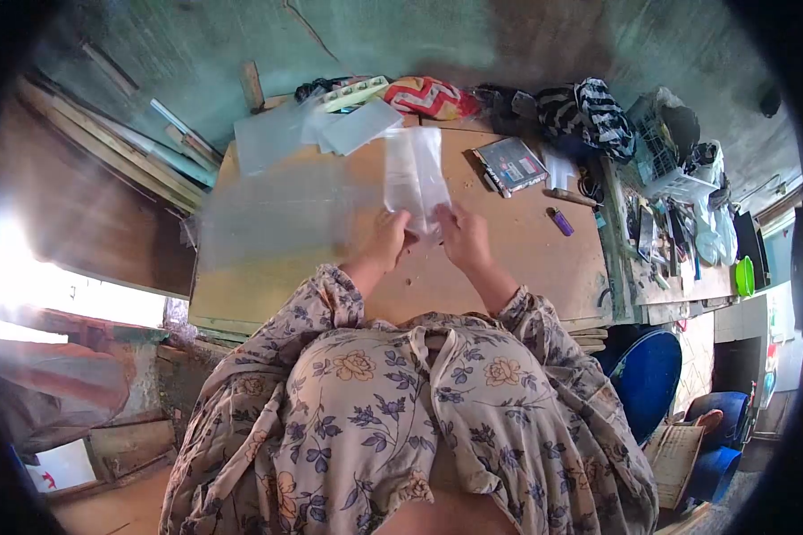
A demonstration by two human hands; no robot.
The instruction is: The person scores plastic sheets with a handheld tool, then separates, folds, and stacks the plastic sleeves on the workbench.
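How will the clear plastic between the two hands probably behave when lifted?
The clear plastic is probably floppy, as creases run along it. It looks thin and see-through, so likely light for its size. Its shiny surface might be slippery.

I find the film (415, 178) glossy plastic; the tabletop (522, 259) smooth wood; the wall (419, 40) at twelve o'clock matt.

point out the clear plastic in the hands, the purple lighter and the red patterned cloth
clear plastic (417, 174): head view, middle of the sheet
purple lighter (560, 222): head view, middle of its body
red patterned cloth (428, 97): head view, middle of its visible bulk
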